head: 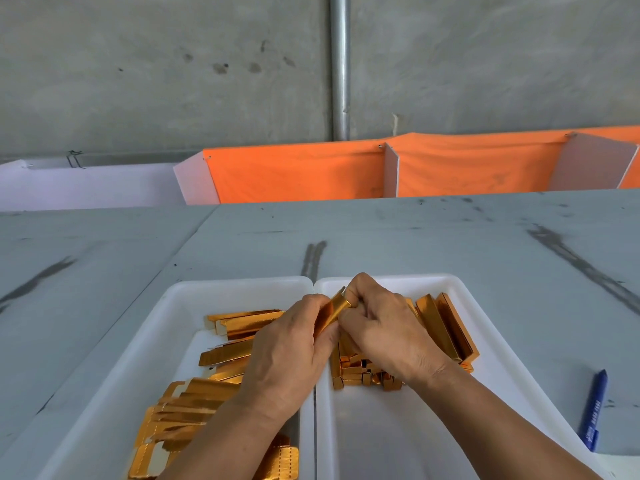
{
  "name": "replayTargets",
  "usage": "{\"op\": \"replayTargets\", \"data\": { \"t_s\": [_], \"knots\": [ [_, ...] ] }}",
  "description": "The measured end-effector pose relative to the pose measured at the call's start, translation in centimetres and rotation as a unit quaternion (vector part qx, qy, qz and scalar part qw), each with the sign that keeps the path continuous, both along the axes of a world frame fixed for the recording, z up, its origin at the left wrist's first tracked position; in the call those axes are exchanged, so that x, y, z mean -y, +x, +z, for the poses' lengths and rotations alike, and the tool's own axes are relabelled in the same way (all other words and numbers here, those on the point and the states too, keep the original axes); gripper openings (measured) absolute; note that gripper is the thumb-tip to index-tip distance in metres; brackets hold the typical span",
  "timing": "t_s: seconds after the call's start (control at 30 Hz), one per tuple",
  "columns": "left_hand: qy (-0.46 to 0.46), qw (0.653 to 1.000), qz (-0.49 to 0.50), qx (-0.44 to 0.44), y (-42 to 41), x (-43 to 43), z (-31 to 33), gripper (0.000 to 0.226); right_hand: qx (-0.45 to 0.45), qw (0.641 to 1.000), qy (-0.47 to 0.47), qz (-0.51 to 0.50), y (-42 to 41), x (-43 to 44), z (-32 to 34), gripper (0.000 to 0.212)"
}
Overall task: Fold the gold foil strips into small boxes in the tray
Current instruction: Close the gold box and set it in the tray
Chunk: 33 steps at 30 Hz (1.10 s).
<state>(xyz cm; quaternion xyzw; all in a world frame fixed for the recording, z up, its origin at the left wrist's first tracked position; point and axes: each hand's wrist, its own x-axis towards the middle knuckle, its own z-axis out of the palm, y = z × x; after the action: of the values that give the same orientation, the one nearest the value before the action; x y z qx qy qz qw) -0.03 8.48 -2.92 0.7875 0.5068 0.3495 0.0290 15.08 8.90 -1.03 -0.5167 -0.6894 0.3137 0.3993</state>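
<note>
White trays (398,427) on scuffed table (450,237) — concrete wall (138,64).

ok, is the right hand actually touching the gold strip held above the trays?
Touching. The head view shows the right hand pinching the upper end of the gold strip, while the left hand grips its lower part.

Left hand (287,344) and right hand (381,327) are covering most of the foil strip (337,303). Below the strip, left tray (166,306) and right tray (460,285) are running off the bottom edge. Right of the strip, the pen (594,410) lettering is blurring beyond reading.
</note>
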Motion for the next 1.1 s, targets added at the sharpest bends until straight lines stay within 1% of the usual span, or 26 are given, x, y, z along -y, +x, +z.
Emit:
{"op": "replayTargets", "data": {
  "t_s": [0.07, 0.17, 0.37, 0.43, 0.5, 0.57, 0.67, 0.8, 0.9, 1.1],
  "knots": [
    [-0.009, 1.0, -0.006, 0.018, -0.03, -0.04, 0.02, 0.053, 0.0, 1.0, 0.007, 0.001, 0.04, 0.07, 0.16, 0.012],
    [-0.015, 0.999, -0.013, 0.038, -0.12, -0.05, -0.01, 0.053, -0.01, 1.0, 0.009, -0.006, 0.16, 0.2, 0.52, 0.016],
    [-0.01, 0.999, -0.022, 0.035, -0.13, -0.01, 0.01, 0.062, 0.029, 0.999, 0.012, 0.007, 0.65, 0.11, 0.69, 0.015],
    [-0.014, 0.998, -0.024, 0.049, -0.05, 0.02, 0.06, 0.064, 0.019, 1.0, 0.022, 0.001, 0.74, -0.07, 0.4, 0.017],
    [-0.019, 0.998, -0.021, 0.057, 0.03, 0.05, 0.1, 0.06, 0.001, 0.999, 0.035, -0.018, 0.78, -0.27, 0.1, 0.018],
    [-0.021, 0.998, -0.022, 0.052, 0.07, 0.1, 0.1, 0.055, 0.002, 0.997, 0.065, -0.05, 0.84, -0.49, -0.07, 0.016],
    [-0.02, 0.998, -0.029, 0.043, 0.06, 0.18, 0.15, 0.055, 0.005, 0.991, 0.097, -0.086, 0.88, -0.63, -0.05, 0.016],
    [-0.017, 0.999, -0.036, 0.035, 0.12, 0.25, 0.22, 0.053, 0.027, 0.989, 0.115, -0.09, 0.78, -0.46, 0.08, 0.021],
    [-0.019, 0.999, -0.035, 0.032, 0.12, 0.24, 0.22, 0.054, 0.013, 0.989, 0.117, -0.094, 0.67, -0.38, 0.26, 0.024],
    [-0.016, 0.999, -0.03, 0.036, 0.17, 0.22, 0.19, 0.055, 0.013, 0.983, 0.149, -0.109, 0.55, -0.2, 0.38, 0.016]
  ]
}}
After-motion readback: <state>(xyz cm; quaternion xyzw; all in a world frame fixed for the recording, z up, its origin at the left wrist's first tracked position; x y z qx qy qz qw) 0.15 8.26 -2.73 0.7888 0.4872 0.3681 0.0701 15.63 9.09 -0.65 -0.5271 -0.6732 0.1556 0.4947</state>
